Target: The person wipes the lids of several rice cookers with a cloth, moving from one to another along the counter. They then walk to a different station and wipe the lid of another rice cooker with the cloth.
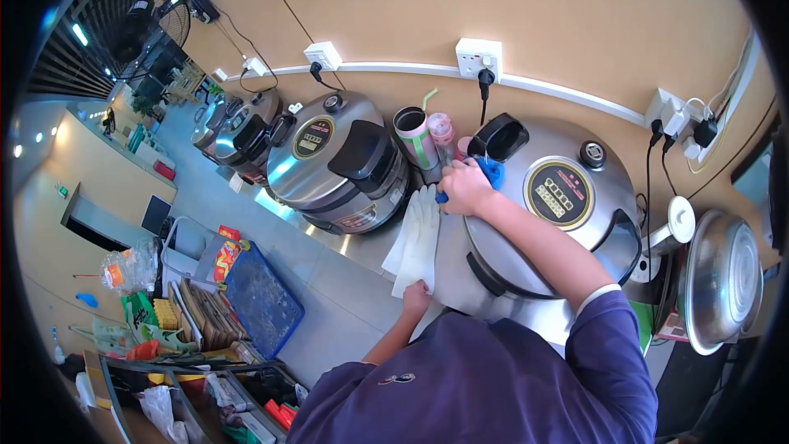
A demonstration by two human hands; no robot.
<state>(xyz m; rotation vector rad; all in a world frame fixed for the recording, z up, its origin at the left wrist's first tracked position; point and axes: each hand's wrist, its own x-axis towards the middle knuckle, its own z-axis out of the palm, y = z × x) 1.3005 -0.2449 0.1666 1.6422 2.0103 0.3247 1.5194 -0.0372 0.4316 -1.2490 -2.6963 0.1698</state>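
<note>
My right hand is closed around a crumpled blue cloth, at the left rim of the big steel rice cooker on the right. Part of the cloth shows on either side of the fingers. Lower down, my left hand pinches the cuff end of a pair of white gloves, which lie on the steel counter between two cookers. Just behind my right hand stand a pink tumbler with a dark open top and a pink-lidded bottle.
Left along the counter stands another large rice cooker, with smaller ones beyond. Plugged cords hang from wall sockets. A metal basin leans at the right. A blue trolley and a cluttered shelf are at the lower left.
</note>
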